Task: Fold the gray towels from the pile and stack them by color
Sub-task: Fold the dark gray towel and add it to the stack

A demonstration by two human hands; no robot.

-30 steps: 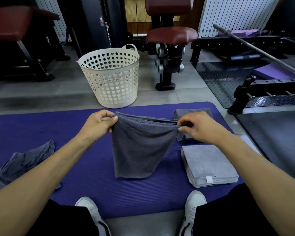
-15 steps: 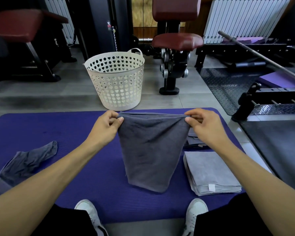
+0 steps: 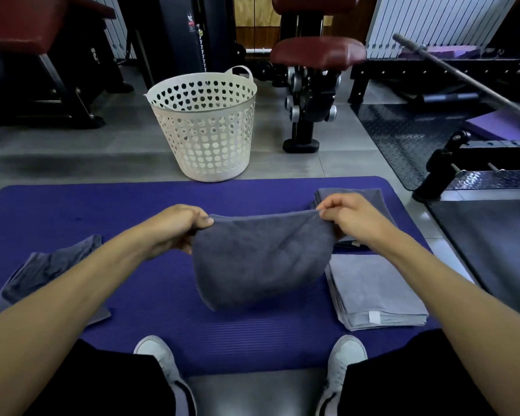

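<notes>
Since half a second ago the towel [image 3: 261, 259] hangs shorter, its bottom swung up. Left hand [image 3: 174, 228] and right hand [image 3: 353, 217] pinch its top corners in curled fingers above the mat [image 3: 72, 211]. It looks soft, light and limp; corners are the hold. The basket [image 3: 204, 127] appears empty. Folded stacks [image 3: 376, 289] lie right.

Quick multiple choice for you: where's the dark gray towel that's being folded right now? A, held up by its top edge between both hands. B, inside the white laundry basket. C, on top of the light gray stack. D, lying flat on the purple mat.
A: the left hand and right hand each pinch a top corner of the dark gray towel, which hangs above the purple mat.
</notes>
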